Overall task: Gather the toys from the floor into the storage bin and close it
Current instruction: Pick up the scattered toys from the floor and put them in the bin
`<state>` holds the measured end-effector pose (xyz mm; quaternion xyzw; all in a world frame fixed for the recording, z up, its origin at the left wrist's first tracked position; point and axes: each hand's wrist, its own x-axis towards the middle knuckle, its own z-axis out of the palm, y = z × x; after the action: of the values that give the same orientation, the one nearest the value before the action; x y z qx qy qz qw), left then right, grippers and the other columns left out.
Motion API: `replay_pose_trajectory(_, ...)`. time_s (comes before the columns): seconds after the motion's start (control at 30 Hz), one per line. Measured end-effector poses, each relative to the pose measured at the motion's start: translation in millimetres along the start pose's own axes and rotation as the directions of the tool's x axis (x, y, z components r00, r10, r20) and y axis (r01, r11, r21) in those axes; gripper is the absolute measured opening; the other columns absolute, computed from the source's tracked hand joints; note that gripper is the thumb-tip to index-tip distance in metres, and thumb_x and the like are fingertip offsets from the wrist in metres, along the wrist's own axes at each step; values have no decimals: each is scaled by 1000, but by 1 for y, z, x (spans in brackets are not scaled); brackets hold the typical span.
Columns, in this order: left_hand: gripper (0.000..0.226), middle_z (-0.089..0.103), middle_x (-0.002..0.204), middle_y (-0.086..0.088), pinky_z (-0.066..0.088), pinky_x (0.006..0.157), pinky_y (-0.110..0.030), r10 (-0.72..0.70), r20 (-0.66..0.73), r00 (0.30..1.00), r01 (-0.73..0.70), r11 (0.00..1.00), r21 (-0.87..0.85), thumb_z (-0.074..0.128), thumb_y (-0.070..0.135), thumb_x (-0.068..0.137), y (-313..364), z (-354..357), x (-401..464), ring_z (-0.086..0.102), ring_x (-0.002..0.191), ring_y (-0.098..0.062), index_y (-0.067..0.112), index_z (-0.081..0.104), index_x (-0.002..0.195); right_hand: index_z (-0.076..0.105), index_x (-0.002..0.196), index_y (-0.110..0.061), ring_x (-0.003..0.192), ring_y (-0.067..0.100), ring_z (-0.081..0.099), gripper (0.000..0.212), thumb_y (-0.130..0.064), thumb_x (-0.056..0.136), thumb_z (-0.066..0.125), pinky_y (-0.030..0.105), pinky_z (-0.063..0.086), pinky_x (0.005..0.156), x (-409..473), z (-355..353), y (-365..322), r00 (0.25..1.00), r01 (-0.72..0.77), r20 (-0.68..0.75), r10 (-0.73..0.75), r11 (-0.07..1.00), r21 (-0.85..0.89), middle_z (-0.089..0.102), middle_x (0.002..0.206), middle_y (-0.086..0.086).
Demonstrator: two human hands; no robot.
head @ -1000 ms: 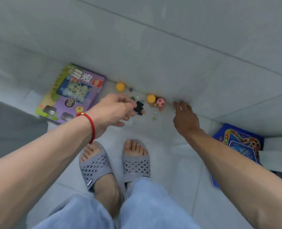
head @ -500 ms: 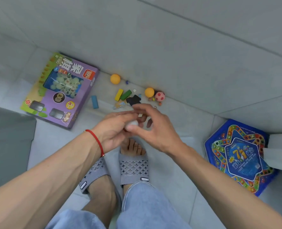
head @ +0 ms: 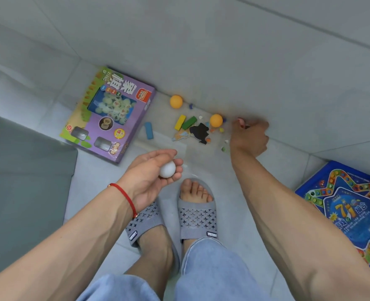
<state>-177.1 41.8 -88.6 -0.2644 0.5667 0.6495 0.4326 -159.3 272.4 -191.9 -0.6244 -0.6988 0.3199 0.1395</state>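
My left hand (head: 155, 172) is turned palm up and cradles a white ball (head: 167, 169) in curled fingers above my feet. My right hand (head: 250, 135) reaches down to the floor by the wall, its fingers curled over a red-and-white ball (head: 240, 121) of which only a sliver shows. Loose toys lie between my hands: two orange balls (head: 176, 101) (head: 216, 120), a yellow block (head: 179, 122), a green block (head: 189, 123), a blue block (head: 148, 130), a black puzzle piece (head: 199, 132) and several tiny coloured bits. No storage bin is in view.
A purple chess box (head: 108, 114) lies flat on the left of the tiled floor. A blue star-shaped game box (head: 349, 211) lies at the right. A dark grey flat surface (head: 23, 181) fills the left edge. My feet in grey slippers (head: 198, 216) stand below the toys.
My hands met and the white ball passed into my left hand. My right hand then went back out to the wall and closed over the red-and-white ball.
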Motion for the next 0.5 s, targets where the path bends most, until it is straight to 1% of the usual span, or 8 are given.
replay_pose_trajectory(0.07,22,69,97,-22,60,66,-29,1,-11,1000,-1,1000,-31,56,8,99,3,-7,-11,66,76,-25,-2,61,118,50,104,-17,70,3,64,30,-35,86,66,16,43,65,-7,-30,-2,993,-115,46,106,930,349,62,79,-6)
replay_pose_trajectory(0.13,24,67,96,-22,59,62,-28,-8,-29,1000,6,997,-79,59,10,97,7,-16,-26,64,74,-25,-2,61,118,54,97,-18,57,8,58,18,-32,88,60,20,49,59,-19,-66,3,943,-332,226,244,723,607,61,77,-2)
replay_pose_trajectory(0.2,25,65,95,-20,58,59,-27,2,-47,999,-8,991,-130,62,12,95,13,-31,-47,63,72,-24,-2,62,116,61,88,-14,58,19,55,18,-26,88,48,28,51,59,-35,-100,9,830,-550,502,244,504,665,58,77,6)
replay_pose_trajectory(0.27,26,63,97,-20,60,66,-29,44,-74,996,-58,977,-206,64,11,92,21,-49,-76,63,74,-25,-2,62,114,64,88,-6,60,22,55,25,-22,86,44,27,50,56,-55,-122,2,702,-681,696,152,429,593,55,77,10)
replay_pose_trajectory(0.3,27,62,98,-21,61,76,-32,76,-102,992,-101,960,-263,64,9,90,25,-60,-94,64,80,-27,-4,62,115,63,90,-4,63,22,55,26,-21,86,45,26,50,55,-71,-128,-10,625,-714,774,98,473,516,55,79,12)
replay_pose_trajectory(0.37,29,58,100,-20,58,91,-41,169,-169,971,-222,901,-372,60,3,89,32,-87,-134,63,94,-29,-6,59,116,62,96,-3,67,22,56,25,-21,91,45,26,52,54,-117,-136,-50,431,-675,902,-31,652,345,57,84,14)
replay_pose_trajectory(0.43,24,57,102,-21,58,90,-42,281,-272,920,-373,838,-398,55,-1,91,38,-117,-172,62,99,-31,-7,58,114,63,104,-4,72,23,60,26,-21,94,47,28,56,59,-170,-141,-103,214,-519,964,-159,817,250,60,90,16)
replay_pose_trajectory(0.5,22,57,103,-23,60,85,-40,362,-440,822,-518,796,-314,54,-3,94,43,-151,-206,62,97,-32,-5,57,116,62,115,-2,81,26,65,28,-19,96,51,30,61,66,-224,-145,-156,-12,-313,974,-226,926,211,62,98,18)
